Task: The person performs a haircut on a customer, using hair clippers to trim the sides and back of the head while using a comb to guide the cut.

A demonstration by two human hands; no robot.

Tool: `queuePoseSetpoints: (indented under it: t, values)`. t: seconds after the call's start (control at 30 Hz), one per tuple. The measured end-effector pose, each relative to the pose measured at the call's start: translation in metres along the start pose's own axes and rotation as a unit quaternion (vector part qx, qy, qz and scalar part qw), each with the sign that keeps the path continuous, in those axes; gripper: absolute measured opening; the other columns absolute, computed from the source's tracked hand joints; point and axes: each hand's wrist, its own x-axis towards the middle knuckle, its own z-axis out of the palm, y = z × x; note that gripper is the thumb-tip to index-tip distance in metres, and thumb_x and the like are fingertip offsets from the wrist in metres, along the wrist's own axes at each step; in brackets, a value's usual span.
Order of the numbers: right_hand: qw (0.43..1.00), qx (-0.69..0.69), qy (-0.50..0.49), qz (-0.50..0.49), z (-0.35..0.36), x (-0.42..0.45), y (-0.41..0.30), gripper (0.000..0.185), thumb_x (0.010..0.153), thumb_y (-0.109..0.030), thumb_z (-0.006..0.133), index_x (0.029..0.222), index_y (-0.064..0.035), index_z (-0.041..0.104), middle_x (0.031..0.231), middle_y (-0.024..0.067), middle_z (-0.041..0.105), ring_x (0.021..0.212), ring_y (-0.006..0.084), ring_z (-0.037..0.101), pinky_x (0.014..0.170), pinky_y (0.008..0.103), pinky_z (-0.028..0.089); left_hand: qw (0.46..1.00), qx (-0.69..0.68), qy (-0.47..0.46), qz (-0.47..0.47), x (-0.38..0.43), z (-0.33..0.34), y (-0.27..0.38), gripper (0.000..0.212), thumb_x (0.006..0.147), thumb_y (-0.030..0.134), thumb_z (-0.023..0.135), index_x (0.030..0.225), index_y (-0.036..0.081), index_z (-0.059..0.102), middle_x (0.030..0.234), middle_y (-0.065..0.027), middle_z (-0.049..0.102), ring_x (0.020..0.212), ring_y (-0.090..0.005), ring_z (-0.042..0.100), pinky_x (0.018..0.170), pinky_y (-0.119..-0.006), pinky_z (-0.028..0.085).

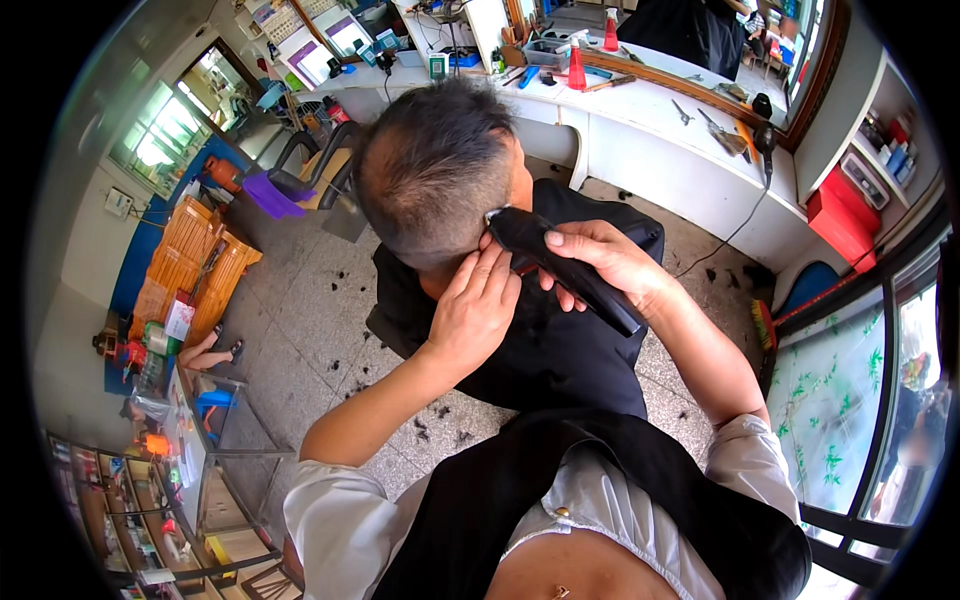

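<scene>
My right hand (611, 262) is closed around a black cordless hair clipper (566, 262), held at a slant. The clipper's cutting head meets the side of a seated person's head (431, 172), close to the ear. My left hand (478, 300) lies just below, fingers extended and close together, fingertips against the area behind the ear. Its thumb is out of sight, so whether it pinches anything is hidden. Hair on the lower sides is cropped very short, while darker, longer hair covers the top. A black barber cape (540, 360) drapes the seated person.
Ahead runs a white counter (637, 124) below a mirror, bearing a red spray bottle (576, 67), scissors (682, 112) and a hair dryer (765, 146) with a trailing cord. Cut hair dots the floor (300, 330). A wooden bench (184, 255) and an armchair (322, 169) stand left.
</scene>
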Motion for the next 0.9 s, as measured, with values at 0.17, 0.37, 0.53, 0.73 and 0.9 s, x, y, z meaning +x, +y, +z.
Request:
queuePoseSetpoints:
  t: [0.17,0.37,0.53,0.73,0.9]
  values:
    - [1.0,0.004,-0.01,-0.016,-0.014,0.0,0.006,0.037,0.092,-0.034,0.061,0.1,0.0018,0.06,0.074,0.0087,0.064,0.053,0.015,0.062,0.045,0.0242,0.049,1.0,0.014,-0.005,0.006,-0.001,0.003,-0.001,0.018,0.082,0.012,0.053,0.092,-0.002,0.059,0.116,-0.0187,0.06,0.124,-0.0303,0.049,0.105,-0.04,0.036]
    - [0.998,-0.042,-0.032,0.04,-0.02,0.007,0.002,0.038,0.091,-0.035,0.061,0.1,0.0023,0.062,0.073,0.0084,0.063,0.052,0.0151,0.061,0.046,0.0252,0.049,1.0,0.017,-0.017,0.003,-0.001,0.003,0.0,0.018,0.083,0.012,0.053,0.093,-0.001,0.059,0.119,-0.0192,0.059,0.125,-0.0306,0.048,0.104,-0.04,0.038]
    - [1.0,0.003,-0.018,-0.023,-0.021,0.006,-0.002,0.035,0.092,-0.034,0.06,0.093,0.0002,0.059,0.074,0.0093,0.064,0.053,0.0153,0.061,0.045,0.0246,0.049,1.0,0.015,-0.018,0.003,-0.001,0.003,-0.001,0.018,0.083,0.012,0.053,0.093,-0.001,0.059,0.122,-0.02,0.058,0.127,-0.0298,0.047,0.102,-0.04,0.038]
    - [0.991,-0.131,-0.008,0.022,-0.032,0.003,-0.004,0.035,0.09,-0.032,0.064,0.097,0.0023,0.061,0.072,0.0061,0.062,0.053,0.0122,0.06,0.047,0.0235,0.048,1.0,0.018,-0.006,0.009,0.0,0.003,-0.001,0.016,0.083,0.012,0.052,0.091,-0.001,0.059,0.126,-0.0201,0.056,0.129,-0.0287,0.045,0.102,-0.039,0.038]
    - [0.983,-0.179,0.008,0.041,-0.034,0.01,-0.01,0.039,0.089,-0.033,0.066,0.1,0.0037,0.061,0.072,0.005,0.061,0.052,0.0114,0.059,0.048,0.0228,0.048,1.0,0.026,-0.01,0.009,0.0,0.003,-0.001,0.016,0.083,0.011,0.052,0.092,-0.001,0.058,0.127,-0.0205,0.055,0.13,-0.0286,0.044,0.102,-0.039,0.038]
